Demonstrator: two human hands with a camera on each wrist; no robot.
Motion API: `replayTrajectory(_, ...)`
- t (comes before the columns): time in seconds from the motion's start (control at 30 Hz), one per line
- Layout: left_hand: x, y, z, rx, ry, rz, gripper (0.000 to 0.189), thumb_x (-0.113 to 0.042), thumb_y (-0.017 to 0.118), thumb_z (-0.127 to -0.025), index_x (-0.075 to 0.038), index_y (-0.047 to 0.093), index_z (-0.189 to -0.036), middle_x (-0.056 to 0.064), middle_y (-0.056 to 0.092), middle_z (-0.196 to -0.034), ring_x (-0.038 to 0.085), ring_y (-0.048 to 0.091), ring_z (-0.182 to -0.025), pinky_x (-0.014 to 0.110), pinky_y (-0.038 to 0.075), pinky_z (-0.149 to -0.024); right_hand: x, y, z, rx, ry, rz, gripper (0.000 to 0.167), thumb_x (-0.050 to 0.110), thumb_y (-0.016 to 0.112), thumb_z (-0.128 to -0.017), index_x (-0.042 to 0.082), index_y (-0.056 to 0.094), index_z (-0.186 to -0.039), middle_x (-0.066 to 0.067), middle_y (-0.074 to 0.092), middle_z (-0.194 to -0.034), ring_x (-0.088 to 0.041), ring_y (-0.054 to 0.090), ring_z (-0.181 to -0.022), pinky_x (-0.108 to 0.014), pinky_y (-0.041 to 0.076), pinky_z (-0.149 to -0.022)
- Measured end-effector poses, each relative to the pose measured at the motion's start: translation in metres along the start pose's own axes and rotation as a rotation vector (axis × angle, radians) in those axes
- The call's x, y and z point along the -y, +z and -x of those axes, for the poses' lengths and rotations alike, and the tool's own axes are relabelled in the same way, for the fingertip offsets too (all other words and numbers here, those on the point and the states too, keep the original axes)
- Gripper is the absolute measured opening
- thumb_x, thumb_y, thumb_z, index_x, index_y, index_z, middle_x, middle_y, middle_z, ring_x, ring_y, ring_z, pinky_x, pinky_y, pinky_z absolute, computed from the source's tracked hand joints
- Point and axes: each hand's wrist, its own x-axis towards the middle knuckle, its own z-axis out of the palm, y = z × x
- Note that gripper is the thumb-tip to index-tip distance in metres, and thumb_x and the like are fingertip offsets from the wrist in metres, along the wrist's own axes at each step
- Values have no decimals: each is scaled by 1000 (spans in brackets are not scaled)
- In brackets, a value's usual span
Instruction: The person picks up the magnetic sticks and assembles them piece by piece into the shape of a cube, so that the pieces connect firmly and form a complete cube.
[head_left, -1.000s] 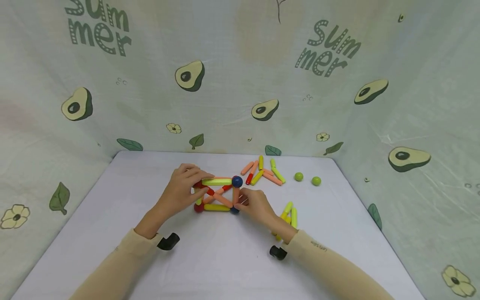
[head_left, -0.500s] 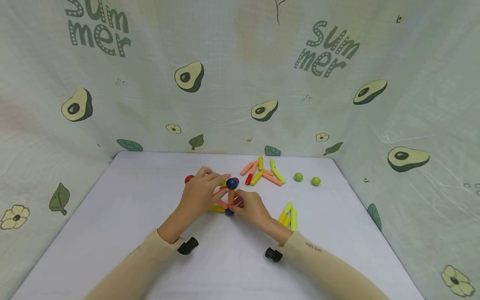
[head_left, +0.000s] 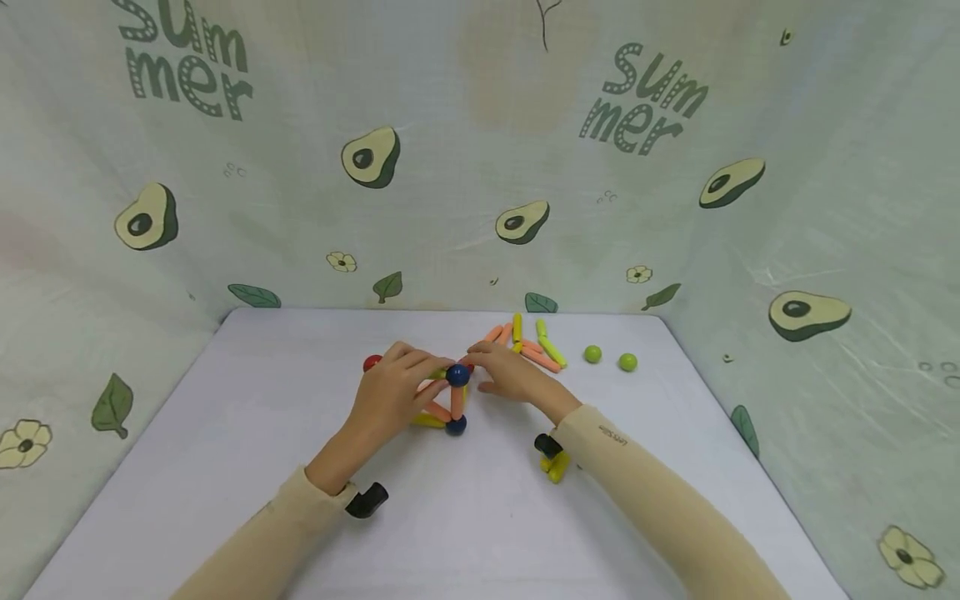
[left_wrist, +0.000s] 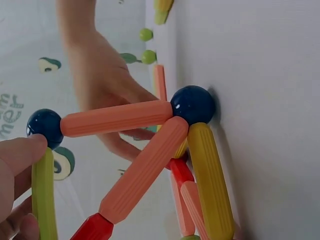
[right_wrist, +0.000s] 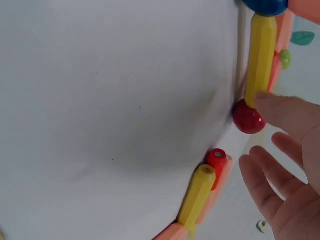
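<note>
A frame of magnetic rods and balls stands on the table, partly hidden by my left hand [head_left: 393, 387]. That hand pinches the light green magnetic rod [left_wrist: 44, 195] along the frame's top, its thumb on the upper blue ball [left_wrist: 45, 127]. Below this ball an upright pink rod [head_left: 457, 403] runs down to the lower blue ball [head_left: 455, 426]. From there, a slanting pink rod [left_wrist: 145, 170] and a yellow rod [left_wrist: 212, 182] lead away. My right hand [head_left: 510, 372] is at the frame's far right, fingers spread, its thumb overlapping a yellow rod [right_wrist: 261, 55] near a red ball [right_wrist: 247, 117].
Several loose pink, yellow and green rods [head_left: 551, 350] lie at the back, just beyond my right hand. Two green balls [head_left: 592, 354] sit to their right. More yellow rods [head_left: 557, 468] lie partly under my right sleeve. A patterned cloth [head_left: 442, 250] hangs behind the table.
The frame has turned and shifted slightly left. My left hand has moved right, to the upper blue ball. My right hand has left the upright pink rod and reached farther back.
</note>
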Motion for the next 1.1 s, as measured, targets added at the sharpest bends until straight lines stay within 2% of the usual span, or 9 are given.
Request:
replayTrajectory(0.1,2,1,2,-14,23,16,38,-27,93,-84,-19,81,-119,-1,80,-106,20,62,-98,29,58,-68,-4,3,-9,81,-11,24,42,7,79,-97,8,69,-138,-16,57,-152,-35,54,-140,-47,47,-115)
replayTrajectory(0.2,3,0,3,-22,38,31,42,-28,95,-81,-20,82,-120,-1,80,-105,20,61,-97,30,57,-68,-6,6,-13,100,-11,67,38,11,78,-98,10,71,-135,-13,59,-149,-33,57,-136,-44,49,-113)
replayTrajectory(0.43,9,-2,5,-6,54,50,50,-38,98,-76,-21,80,-120,-1,78,-106,21,60,-101,32,59,-72,-8,15,-7,16,-41,192,23,23,79,-99,15,79,-120,-8,65,-120,-21,63,-102,-33,57,-90)
replayTrajectory(0.57,13,-4,8,19,38,50,56,-45,98,-73,-20,78,-119,0,77,-110,23,59,-107,35,61,-76,-6,20,2,-25,-12,207,21,24,81,-97,18,79,-117,-6,61,-108,-18,58,-88,-28,54,-78)
replayTrajectory(0.7,16,-6,12,54,-2,50,58,-48,97,-74,-18,76,-119,1,75,-116,24,57,-114,38,61,-84,-1,20,9,-27,36,221,25,23,81,-96,21,78,-120,-6,57,-100,-19,54,-81,-27,47,-71)
replayTrajectory(0.87,20,-8,16,75,-31,79,56,-36,98,-76,-16,75,-123,1,73,-119,24,54,-120,40,60,-92,7,21,18,5,41,253,23,18,79,-98,22,72,-120,-8,54,-99,-21,52,-81,-28,46,-68)
replayTrajectory(1.0,26,-9,18,67,-28,127,53,-23,99,-77,-12,74,-123,3,71,-122,26,54,-123,42,58,-97,15,22,25,4,40,226,20,16,79,-98,19,69,-116,-6,55,-99,-21,54,-85,-30,50,-71)
replayTrajectory(1.1,32,-9,20,53,-15,137,54,-20,98,-77,-10,74,-124,4,71,-125,26,54,-125,43,58,-98,21,24,30,-5,37,220,22,17,81,-96,16,70,-116,-4,55,-97,-20,53,-86,-30,51,-75)
